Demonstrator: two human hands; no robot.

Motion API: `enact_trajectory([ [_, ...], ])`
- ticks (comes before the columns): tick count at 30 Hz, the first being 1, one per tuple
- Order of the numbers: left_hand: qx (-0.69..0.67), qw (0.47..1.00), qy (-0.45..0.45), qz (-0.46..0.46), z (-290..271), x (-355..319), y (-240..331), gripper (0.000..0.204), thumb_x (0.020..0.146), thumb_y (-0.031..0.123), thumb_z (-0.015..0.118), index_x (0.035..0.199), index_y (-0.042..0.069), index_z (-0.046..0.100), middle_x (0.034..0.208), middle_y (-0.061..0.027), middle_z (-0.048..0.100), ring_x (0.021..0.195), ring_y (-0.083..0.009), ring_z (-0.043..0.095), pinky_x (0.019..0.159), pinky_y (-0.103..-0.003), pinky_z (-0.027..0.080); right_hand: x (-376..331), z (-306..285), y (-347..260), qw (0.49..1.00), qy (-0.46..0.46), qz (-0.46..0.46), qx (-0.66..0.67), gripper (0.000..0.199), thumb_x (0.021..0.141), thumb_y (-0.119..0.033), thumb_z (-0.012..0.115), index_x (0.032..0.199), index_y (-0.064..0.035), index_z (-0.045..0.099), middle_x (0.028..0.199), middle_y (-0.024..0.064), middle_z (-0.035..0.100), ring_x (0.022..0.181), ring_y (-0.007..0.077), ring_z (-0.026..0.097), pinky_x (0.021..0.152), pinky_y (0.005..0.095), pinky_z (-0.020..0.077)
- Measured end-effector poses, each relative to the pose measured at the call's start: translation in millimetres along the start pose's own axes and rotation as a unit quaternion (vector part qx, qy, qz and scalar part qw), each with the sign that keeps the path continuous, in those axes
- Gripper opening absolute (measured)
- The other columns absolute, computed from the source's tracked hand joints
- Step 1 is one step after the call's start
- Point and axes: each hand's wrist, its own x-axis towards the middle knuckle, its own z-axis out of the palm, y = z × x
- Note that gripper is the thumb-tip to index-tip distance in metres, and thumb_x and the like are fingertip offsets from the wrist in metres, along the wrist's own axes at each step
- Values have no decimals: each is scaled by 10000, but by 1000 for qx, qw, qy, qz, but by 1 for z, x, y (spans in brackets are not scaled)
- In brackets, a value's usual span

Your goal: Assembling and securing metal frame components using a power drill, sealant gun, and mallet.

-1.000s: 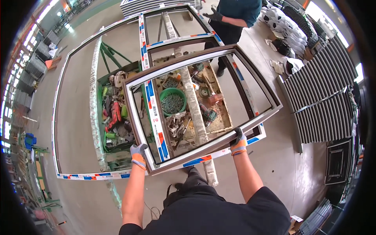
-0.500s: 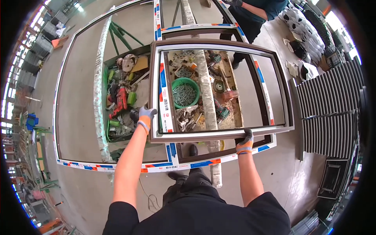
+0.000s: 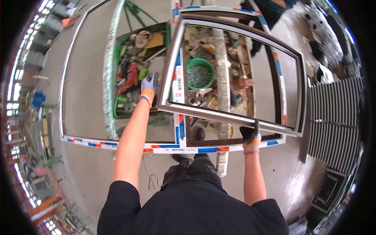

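Note:
I hold a brown-framed glazed window sash (image 3: pixel 225 115) in both hands above a larger white window frame (image 3: pixel 117 141) that lies flat. My left hand (image 3: pixel 149 87), in a grey and orange glove, grips the sash's left side rail. The sash's near bottom rail is held by my right hand (image 3: pixel 250 135) in a dark glove. The sash is tilted, with its right end lower. Through the glass I see a green bowl of screws (image 3: pixel 200 73) and assorted tools.
A green bin of tools and clutter (image 3: pixel 135 70) lies under the frame. Another person (image 3: pixel 274 8) stands at the far side. Stacked grey ribbed profiles (image 3: pixel 333 113) lie at the right, and white bundled items (image 3: pixel 325 43) at the upper right. Workshop racks line the left edge.
The sash has swung and shifted to the right and nearer to me. My left hand moved up along its left rail, while my right hand stayed on the bottom rail.

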Motion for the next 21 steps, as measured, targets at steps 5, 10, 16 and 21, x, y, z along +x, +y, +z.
enact_trajectory([
  [5, 428, 894, 95, 95, -89, -112, -27, 380, 880, 324, 650, 1148, 56, 642, 1112, -219, 652, 1050, -401, 608, 917, -436, 483, -38, -6, 23, 997, -27, -22, -68, 481, 934, -354, 605, 1270, -22, 512, 1173, 236, 611, 1001, 385, 639, 850, 503, 536],
  [10, 634, 760, 79, 123, -160, -215, -53, 374, 857, 261, 636, 1163, 47, 610, 1162, -188, 619, 1078, -370, 582, 949, -433, 463, -123, 55, 39, 932, -230, -50, -277, 290, 959, -211, 505, 984, 51, 627, 761, 130, 666, 616, 194, 653, 573, 298, 533],
  [16, 625, 780, 1, -35, -130, -212, -56, 380, 871, 354, 599, 1155, 103, 624, 1096, -183, 656, 1035, -367, 613, 899, -442, 486, -147, 42, 108, 851, -302, -107, -417, 138, 933, -86, 573, 963, 42, 615, 771, 102, 664, 640, 153, 640, 589, 256, 506],
  [21, 442, 896, -41, 28, -93, -133, -134, 347, 859, 360, 642, 1043, 66, 651, 980, -152, 700, 927, -352, 658, 798, -418, 514, -168, 32, 151, 889, -217, -96, -392, 155, 941, -109, 580, 979, 36, 622, 787, 107, 671, 655, 153, 643, 588, 254, 504],
])
